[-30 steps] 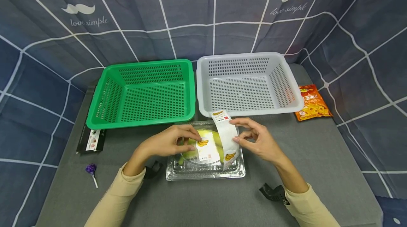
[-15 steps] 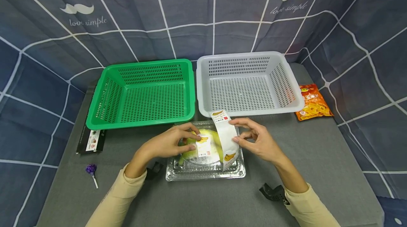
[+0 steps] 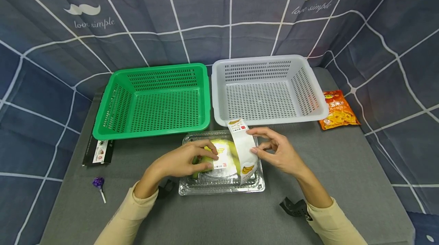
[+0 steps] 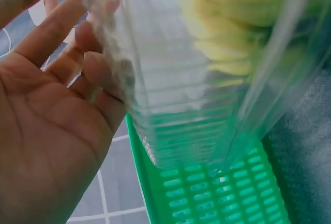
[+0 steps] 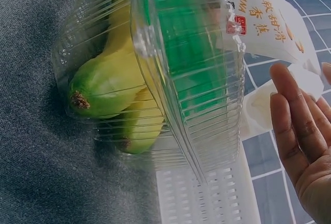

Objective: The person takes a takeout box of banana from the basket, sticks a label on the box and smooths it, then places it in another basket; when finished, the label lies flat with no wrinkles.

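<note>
A clear plastic clamshell box (image 3: 223,191) with yellow-green bananas (image 5: 106,90) inside lies before me. On its lid is a white sticker (image 3: 224,159) printed with bananas and small writing. My left hand (image 3: 183,158) is over the lid's left side, its fingertips touching the sticker's left edge. In the left wrist view those fingers are bent slightly against the clear plastic. With thumb and forefinger, my right hand (image 3: 279,152) pinches the edge of a strip of banana stickers (image 3: 244,148), which hangs over the right side of the lid.
Behind the box are a green basket (image 3: 154,135) and a white basket (image 3: 271,120). An orange snack bag (image 3: 337,111) lies at right. A purple lollipop (image 3: 98,184) and a black packet (image 3: 90,153) lie at left.
The sticker has settled onto the lid from under the left fingertips. The left hand has shifted slightly toward the near side, along the sticker's edge. The right hand and strip have hardly moved.
</note>
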`<state>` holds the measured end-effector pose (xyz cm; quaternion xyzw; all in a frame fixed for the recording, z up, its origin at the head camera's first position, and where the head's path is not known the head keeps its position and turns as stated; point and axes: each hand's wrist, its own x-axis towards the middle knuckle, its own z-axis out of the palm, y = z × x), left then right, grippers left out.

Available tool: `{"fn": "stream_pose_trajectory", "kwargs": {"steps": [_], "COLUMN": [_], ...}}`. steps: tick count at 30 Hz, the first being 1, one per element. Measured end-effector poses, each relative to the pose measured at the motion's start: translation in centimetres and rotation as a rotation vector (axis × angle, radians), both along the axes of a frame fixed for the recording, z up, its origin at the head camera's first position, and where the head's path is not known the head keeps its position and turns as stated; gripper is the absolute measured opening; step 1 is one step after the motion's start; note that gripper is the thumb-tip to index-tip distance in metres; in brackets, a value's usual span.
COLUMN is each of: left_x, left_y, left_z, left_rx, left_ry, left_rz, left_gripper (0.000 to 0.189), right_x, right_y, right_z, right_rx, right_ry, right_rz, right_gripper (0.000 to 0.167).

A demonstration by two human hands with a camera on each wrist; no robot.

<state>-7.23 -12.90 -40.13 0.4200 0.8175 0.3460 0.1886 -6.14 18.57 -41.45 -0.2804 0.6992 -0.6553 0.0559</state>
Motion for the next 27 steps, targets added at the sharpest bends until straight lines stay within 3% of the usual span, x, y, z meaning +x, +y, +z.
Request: {"fn": "stream_pose_trajectory", "kwargs": {"steps": [8, 14, 19, 27], "left_x": [0.27, 0.32, 0.42, 0.44], "left_y": [0.12, -0.02, -0.07, -0.27], "left_z": [-0.08, -0.33, -0.40, -0.59], "left_rx": [-0.028, -0.017, -0.018, 0.033], "left_ry": [0.039, -0.002, -0.005, -0.070], "left_rz": [0.023, -0.017, -0.004, -0.007], "left_gripper": [0.024, 0.021, 0.027, 0.030], "right_x": [0.05, 0.04, 0.09, 0.05], "right_y": [0.05, 0.09, 0.10, 0.10], "right_z": [-0.08, -0.13, -0.15, -0.11], "right_rx": [-0.001, -0.004, -0.009, -0.011], "right_ry": [-0.006, -0.010, -0.016, -0.021], "right_rz": [0.006, 0.006, 0.009, -0.001], "right_gripper": [0.047, 0.047, 0.047, 0.050]}}
